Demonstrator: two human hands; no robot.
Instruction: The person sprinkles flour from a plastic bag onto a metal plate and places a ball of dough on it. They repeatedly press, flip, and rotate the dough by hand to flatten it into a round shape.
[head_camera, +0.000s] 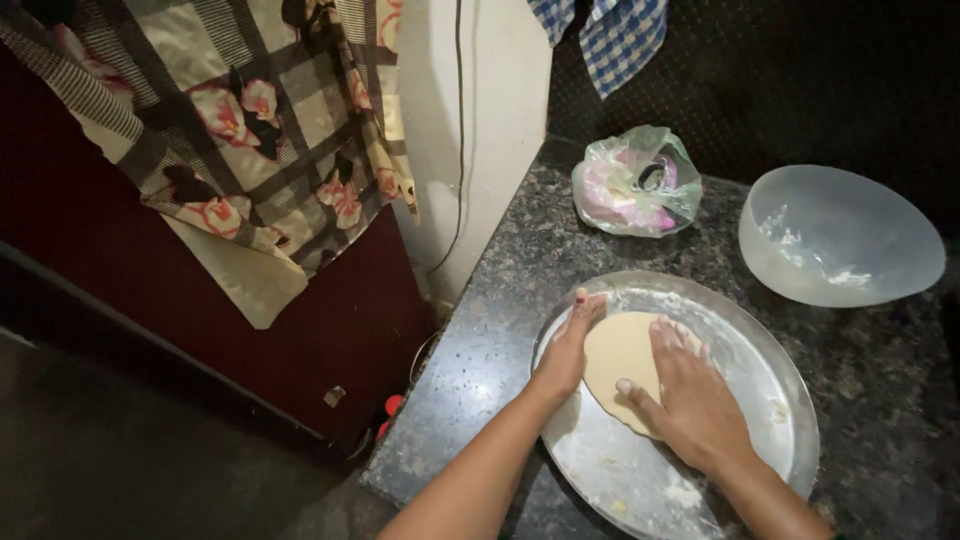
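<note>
A flat round piece of pale dough (618, 352) lies in a wide steel plate (770, 370) on the dark speckled counter. My left hand (567, 348) rests against the dough's left edge with fingers together and pointing away from me. My right hand (688, 390) lies flat on top of the dough's right part, palm down, thumb stretched along the near edge. Neither hand grips anything; both press on the dough. Flour dust and small dough scraps mark the plate near my right wrist.
A translucent plastic bowl (840, 235) with flour traces stands at the back right. A knotted plastic bag (637, 183) sits behind the plate. The counter's left edge (455, 350) drops to the floor. A patterned cloth (250, 130) hangs left; a checked towel (610, 35) hangs above.
</note>
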